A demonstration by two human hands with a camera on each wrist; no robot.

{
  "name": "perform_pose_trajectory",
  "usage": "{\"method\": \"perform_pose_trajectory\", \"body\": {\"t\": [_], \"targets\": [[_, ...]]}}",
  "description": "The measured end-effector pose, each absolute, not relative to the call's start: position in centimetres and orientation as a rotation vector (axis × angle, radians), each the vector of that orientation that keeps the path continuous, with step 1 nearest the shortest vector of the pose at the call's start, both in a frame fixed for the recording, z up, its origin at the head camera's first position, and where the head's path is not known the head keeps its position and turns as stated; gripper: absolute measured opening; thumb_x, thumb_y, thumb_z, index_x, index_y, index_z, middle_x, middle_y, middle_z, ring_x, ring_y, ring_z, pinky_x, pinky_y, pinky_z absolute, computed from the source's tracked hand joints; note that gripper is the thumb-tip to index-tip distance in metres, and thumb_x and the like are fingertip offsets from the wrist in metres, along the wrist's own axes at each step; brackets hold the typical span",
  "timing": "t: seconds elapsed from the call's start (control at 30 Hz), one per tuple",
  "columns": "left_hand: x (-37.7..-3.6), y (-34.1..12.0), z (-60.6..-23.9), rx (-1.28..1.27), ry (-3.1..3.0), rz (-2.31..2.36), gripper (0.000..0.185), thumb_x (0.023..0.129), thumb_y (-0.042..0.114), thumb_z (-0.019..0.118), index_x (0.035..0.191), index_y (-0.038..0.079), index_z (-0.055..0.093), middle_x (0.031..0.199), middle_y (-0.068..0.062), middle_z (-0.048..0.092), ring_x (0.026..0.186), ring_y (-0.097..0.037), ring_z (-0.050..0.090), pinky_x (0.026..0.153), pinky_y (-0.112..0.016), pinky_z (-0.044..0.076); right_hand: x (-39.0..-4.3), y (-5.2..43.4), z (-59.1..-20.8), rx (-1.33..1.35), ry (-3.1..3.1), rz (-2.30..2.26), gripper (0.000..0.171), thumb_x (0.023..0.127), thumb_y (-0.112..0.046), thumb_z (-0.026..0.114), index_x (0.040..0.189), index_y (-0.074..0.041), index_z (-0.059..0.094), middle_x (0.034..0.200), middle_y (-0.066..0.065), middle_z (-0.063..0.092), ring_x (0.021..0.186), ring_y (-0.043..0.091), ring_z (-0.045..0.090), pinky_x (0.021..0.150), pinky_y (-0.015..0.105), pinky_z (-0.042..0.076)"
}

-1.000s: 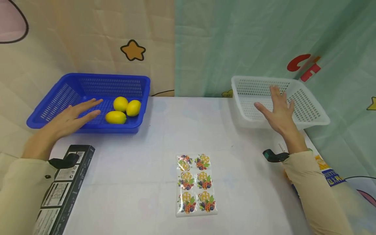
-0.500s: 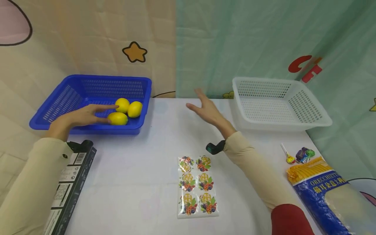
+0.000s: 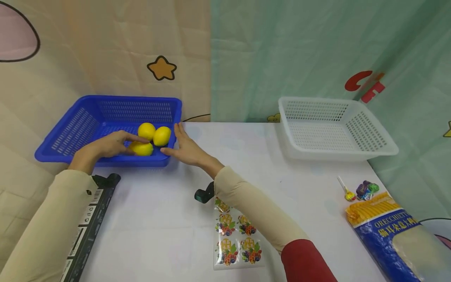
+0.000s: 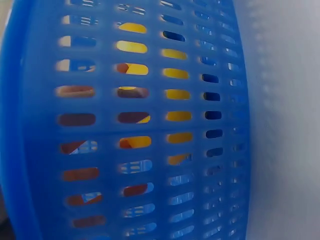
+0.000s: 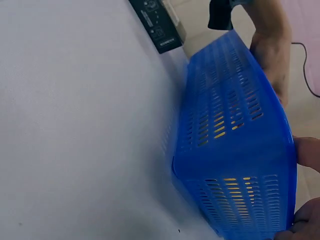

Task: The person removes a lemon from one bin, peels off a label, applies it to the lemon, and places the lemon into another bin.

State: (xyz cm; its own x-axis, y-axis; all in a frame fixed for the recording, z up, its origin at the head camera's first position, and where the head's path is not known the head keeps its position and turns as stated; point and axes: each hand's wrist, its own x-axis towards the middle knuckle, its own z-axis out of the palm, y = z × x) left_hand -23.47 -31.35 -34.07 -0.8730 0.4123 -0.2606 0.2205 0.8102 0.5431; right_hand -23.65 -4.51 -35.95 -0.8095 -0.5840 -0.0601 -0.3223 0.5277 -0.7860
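A blue plastic basket [image 3: 105,102] stands at the back left with three lemons in its right half. My left hand [image 3: 109,144] reaches in over the front rim. Its thumb and forefinger lie around the front lemon [image 3: 142,149], pinching it. Behind that sit the back lemon [image 3: 146,131] and the right lemon [image 3: 162,136]. My right hand [image 3: 190,150] is at the basket's right front corner, fingers straight and spread, with fingertips at the rim. Through the basket's slots, the left wrist view shows yellow lemon [image 4: 176,95] and parts of fingers.
A white basket [image 3: 338,154] stands back right. A sticker sheet [image 3: 227,244] lies under my right forearm. At the right are lollipops [image 3: 366,190] and an orecchiette bag [image 3: 384,235]; a long black box [image 3: 96,223] lies beside my left sleeve.
My right hand has swept left from the white basket to the blue basket's right corner. My left hand has moved right and down onto the front lemon.
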Motion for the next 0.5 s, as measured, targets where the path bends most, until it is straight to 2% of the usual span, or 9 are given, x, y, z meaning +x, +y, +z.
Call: {"method": "perform_pose_trajectory", "body": {"t": [0.13,0.27,0.5], "targets": [[-23.71,-31.27,-34.26,0.523,2.62,0.738,0.045,0.087,-0.006,0.067,0.13,0.002,0.062,0.136,-0.028,0.053,0.13,-0.053,0.036,0.103,-0.073,0.024,-23.42,-4.74,-35.97,-0.741,2.472,-1.131,0.093,0.097,-0.046,0.057,0.157,-0.011,-0.003,0.163,0.001,-0.014,0.148,0.011,-0.005,0.119,0.029,0.005],[-23.91,-31.39,-34.57,0.559,2.574,0.742,0.044,0.085,-0.014,0.061,0.126,0.002,0.066,0.136,-0.03,0.051,0.131,-0.053,0.035,0.104,-0.074,0.021,-23.46,-4.82,-36.15,-0.745,2.459,-1.145,0.093,0.096,-0.047,0.058,0.157,-0.011,-0.003,0.163,0.001,-0.014,0.148,0.009,-0.006,0.118,0.028,0.003],[-24.04,-31.53,-34.86,0.544,2.544,0.683,0.052,0.085,-0.018,0.056,0.131,0.005,0.063,0.137,-0.029,0.051,0.128,-0.054,0.038,0.102,-0.074,0.025,-23.38,-4.74,-36.41,-0.756,2.438,-1.165,0.093,0.097,-0.046,0.057,0.157,-0.011,-0.004,0.162,0.001,-0.017,0.148,0.009,-0.008,0.118,0.028,0.002]]}}
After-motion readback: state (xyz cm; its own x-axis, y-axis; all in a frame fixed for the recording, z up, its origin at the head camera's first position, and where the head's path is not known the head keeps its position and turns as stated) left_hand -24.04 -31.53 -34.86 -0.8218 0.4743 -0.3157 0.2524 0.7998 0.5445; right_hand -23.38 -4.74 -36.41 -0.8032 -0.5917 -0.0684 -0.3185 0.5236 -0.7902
